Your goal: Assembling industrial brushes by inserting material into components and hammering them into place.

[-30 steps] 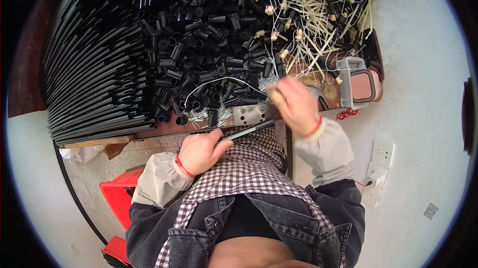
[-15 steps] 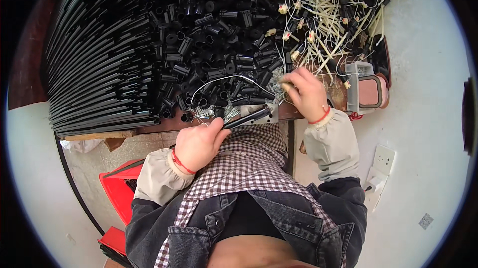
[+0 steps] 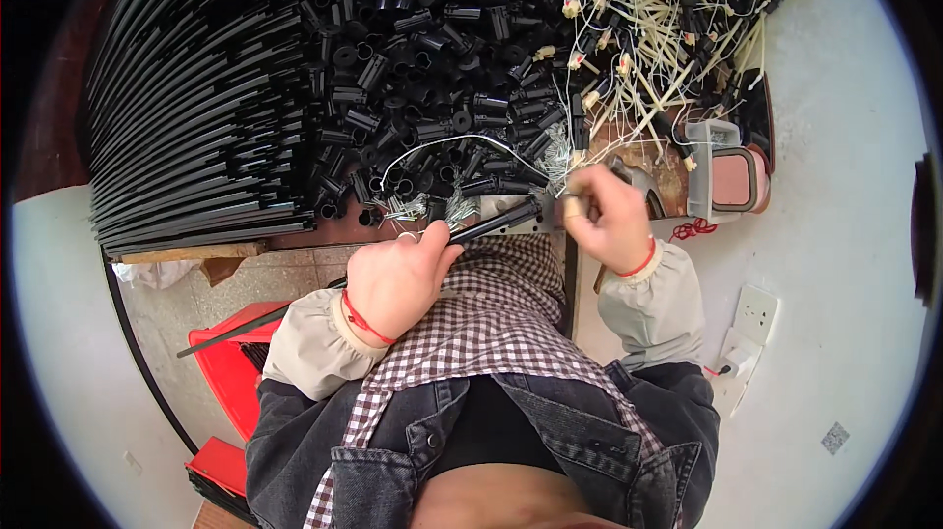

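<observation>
My left hand (image 3: pixel 398 278) is closed around a long, thin black tube (image 3: pixel 481 231), which slants up to the right. A black plastic fitting (image 3: pixel 519 214) sits at the tube's upper end, over a small metal plate (image 3: pixel 491 205) at the table edge. The tube's other end shows past my left sleeve. Just right of the fitting is my right hand (image 3: pixel 611 218), thumb and fingers pinched together. Whatever they hold, if anything, is too small to make out. Small silvery pins (image 3: pixel 557 151) lie in a pile beyond it.
Black tubes (image 3: pixel 196 136) are stacked at the left. Many black plastic fittings (image 3: pixel 422 67) cover the middle. White wires with cream connectors (image 3: pixel 668 38) heap at the far right, near a clear plastic bin (image 3: pixel 699 170). Red containers (image 3: pixel 221 362) stand below, left.
My right hand has come down and nearer from the pin pile toward the tube's end. My left hand has barely moved; the tube's rear end now shows past my left sleeve.
</observation>
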The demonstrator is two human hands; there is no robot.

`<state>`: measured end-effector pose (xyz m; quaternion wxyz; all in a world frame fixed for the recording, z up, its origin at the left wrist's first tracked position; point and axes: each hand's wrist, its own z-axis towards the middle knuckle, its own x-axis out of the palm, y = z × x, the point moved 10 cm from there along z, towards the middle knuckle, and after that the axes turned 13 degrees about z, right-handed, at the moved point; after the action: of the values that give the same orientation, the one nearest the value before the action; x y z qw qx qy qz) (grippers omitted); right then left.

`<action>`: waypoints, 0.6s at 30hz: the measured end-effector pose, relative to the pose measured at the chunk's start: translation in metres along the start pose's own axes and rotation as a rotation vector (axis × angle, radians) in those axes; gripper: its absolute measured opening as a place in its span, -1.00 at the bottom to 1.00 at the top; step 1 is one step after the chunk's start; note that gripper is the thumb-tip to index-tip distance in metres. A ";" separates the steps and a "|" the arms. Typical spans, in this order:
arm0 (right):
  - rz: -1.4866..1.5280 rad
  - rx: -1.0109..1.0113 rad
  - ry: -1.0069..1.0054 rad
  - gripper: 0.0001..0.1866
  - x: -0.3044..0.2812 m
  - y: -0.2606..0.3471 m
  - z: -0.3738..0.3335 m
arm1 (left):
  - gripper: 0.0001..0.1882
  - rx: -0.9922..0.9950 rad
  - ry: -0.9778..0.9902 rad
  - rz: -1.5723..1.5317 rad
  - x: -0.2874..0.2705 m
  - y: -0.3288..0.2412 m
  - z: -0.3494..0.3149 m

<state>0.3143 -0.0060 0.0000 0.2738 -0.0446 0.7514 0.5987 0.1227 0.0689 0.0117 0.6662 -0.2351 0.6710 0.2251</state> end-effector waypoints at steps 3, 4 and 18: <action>0.167 0.060 -0.006 -0.81 0.004 -0.008 0.001 | -0.79 0.003 0.001 -0.001 0.000 0.001 0.000; 0.234 -0.019 0.013 -0.81 0.011 -0.001 0.003 | -0.79 0.005 0.003 0.001 0.000 0.001 0.000; -0.466 -0.454 -0.161 -0.59 0.023 0.062 -0.015 | -0.79 0.040 -0.005 0.022 -0.006 -0.003 0.003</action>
<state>0.2644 0.0032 0.0456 0.4450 -0.2276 0.5443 0.6737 0.1269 0.0682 0.0181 0.6700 -0.2134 0.6763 0.2196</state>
